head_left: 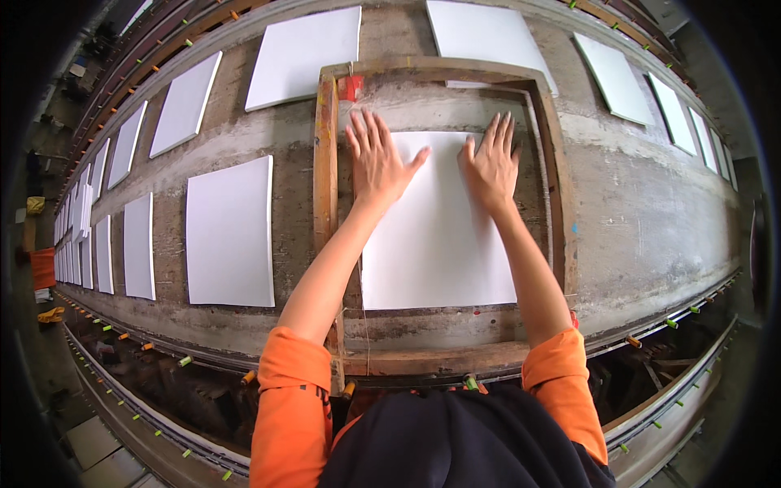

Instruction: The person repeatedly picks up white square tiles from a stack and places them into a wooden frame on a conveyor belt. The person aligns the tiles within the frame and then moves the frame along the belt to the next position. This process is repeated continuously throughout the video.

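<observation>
A white rectangular sheet lies flat on the table inside a worn wooden frame. My left hand rests at the sheet's upper left edge, palm down, with fingers spread and pointing away from me. At the upper right edge my right hand lies in much the same way, its thumb toward the middle of the sheet. Neither hand holds anything. Both forearms reach over the frame's near bar. A piece of red tape is stuck near the frame's far left corner.
White stacks or panels stand in two rows to the left, one nearest. Others lie beyond the frame and at far right. The long stained table has green and orange pegs along its near rail.
</observation>
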`<state>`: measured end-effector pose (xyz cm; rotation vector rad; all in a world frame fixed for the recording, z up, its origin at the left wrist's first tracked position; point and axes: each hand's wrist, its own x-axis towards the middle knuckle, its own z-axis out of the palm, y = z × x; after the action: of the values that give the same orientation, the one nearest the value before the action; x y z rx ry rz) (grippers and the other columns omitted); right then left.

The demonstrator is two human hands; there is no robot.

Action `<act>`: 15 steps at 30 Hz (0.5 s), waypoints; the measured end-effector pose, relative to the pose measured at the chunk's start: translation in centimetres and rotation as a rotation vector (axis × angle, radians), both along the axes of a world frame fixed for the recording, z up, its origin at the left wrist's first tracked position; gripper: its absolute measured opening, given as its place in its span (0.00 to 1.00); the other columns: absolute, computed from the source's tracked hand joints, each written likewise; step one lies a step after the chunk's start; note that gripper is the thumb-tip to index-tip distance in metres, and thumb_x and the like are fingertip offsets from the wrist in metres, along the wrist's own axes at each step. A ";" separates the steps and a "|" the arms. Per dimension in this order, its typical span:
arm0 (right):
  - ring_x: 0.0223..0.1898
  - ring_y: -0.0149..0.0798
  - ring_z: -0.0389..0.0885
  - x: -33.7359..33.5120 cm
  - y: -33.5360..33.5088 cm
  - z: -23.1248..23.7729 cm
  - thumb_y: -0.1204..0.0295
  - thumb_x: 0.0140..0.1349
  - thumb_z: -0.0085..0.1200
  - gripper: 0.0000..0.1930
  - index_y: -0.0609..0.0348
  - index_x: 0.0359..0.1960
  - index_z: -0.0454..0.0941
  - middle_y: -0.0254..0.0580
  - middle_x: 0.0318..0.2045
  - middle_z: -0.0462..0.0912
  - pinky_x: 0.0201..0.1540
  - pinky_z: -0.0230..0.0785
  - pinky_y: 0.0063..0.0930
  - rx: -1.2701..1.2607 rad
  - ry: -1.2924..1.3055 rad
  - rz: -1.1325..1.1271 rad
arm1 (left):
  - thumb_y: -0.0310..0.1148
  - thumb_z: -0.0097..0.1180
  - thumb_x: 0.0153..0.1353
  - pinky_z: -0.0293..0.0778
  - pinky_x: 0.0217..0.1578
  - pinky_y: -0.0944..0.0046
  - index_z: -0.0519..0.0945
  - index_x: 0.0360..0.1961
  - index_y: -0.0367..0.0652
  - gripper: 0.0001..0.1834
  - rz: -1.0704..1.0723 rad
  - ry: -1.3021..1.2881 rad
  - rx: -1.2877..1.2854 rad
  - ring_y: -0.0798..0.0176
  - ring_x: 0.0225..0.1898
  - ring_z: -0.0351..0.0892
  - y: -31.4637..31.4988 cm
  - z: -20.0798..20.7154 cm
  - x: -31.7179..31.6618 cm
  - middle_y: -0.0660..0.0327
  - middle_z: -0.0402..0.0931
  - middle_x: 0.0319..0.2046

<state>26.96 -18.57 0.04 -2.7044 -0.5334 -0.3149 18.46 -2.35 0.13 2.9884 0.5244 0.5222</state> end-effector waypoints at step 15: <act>0.69 0.45 0.32 -9.0 -6.8 0.6 0.57 0.62 0.31 0.35 0.71 0.64 0.39 0.55 0.66 0.40 0.67 0.23 0.48 -0.122 0.005 0.107 | 0.73 0.31 0.51 0.22 0.63 0.43 0.40 0.62 0.24 0.59 -0.143 0.026 -0.089 0.42 0.67 0.27 -4.5 0.0 -10.2 0.35 0.36 0.64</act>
<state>18.00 -25.32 0.69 -2.7790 -0.7143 -0.2542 8.23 -6.89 0.18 2.9230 0.3233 0.4378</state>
